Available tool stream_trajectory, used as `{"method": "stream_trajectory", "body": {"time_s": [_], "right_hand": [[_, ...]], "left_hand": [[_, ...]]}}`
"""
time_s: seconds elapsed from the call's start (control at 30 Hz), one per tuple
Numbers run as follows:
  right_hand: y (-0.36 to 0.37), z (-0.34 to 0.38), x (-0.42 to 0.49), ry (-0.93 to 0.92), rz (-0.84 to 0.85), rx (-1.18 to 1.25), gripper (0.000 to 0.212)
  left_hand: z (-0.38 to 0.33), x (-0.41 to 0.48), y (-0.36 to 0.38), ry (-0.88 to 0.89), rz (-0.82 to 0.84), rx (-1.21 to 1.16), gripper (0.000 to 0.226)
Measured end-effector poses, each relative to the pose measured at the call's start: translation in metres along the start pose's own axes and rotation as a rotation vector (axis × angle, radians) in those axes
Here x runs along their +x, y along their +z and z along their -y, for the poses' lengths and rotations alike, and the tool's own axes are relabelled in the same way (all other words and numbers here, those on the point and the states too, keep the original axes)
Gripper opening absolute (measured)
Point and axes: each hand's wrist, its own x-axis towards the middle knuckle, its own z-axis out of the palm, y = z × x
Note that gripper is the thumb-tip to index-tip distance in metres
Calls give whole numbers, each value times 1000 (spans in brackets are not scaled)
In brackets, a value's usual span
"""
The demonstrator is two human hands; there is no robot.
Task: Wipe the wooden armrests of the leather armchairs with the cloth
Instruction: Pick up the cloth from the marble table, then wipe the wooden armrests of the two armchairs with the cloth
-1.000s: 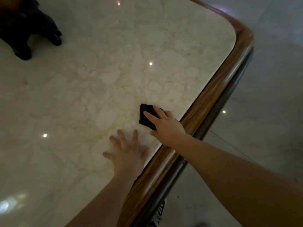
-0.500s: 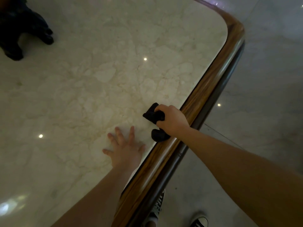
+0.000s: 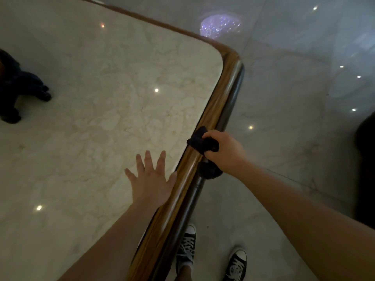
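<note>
Right hand (image 3: 225,152) grips dark cloth (image 3: 203,142) on desk's wooden edge (image 3: 221,102); left hand (image 3: 151,184) flat on marble top.

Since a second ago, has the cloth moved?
Yes. The cloth, bunched in the right hand, went from the marble top outward onto the wooden rim.

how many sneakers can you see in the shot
2. One black-and-white sneaker is on the floor right beside the table's wooden edge; the other sneaker stands further right at the bottom of the frame, partly cut off.
</note>
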Motion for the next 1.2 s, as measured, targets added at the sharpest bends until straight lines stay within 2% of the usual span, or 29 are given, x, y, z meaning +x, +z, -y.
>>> {"method": "stream_trajectory", "body": {"time_s": [0.27, 0.47, 0.67, 0.83, 1.2], "right_hand": [[-95, 0, -90, 128, -186, 78, 44], [-138, -8, -158, 251, -327, 86, 46], [-171, -23, -224, 353, -467, 109, 47], [-190, -53, -291, 445, -566, 131, 46], [-207, -144, -451, 668, -751, 193, 46]], "left_hand": [[-66, -46, -73, 226, -19, 22, 74], [-105, -76, -106, 416, -40, 70, 80], [-157, -98, -134, 585, -66, 92, 77], [-213, -135, -142, 720, -94, 130, 76], [-350, -248, -125, 937, -30, 176, 75]]}}
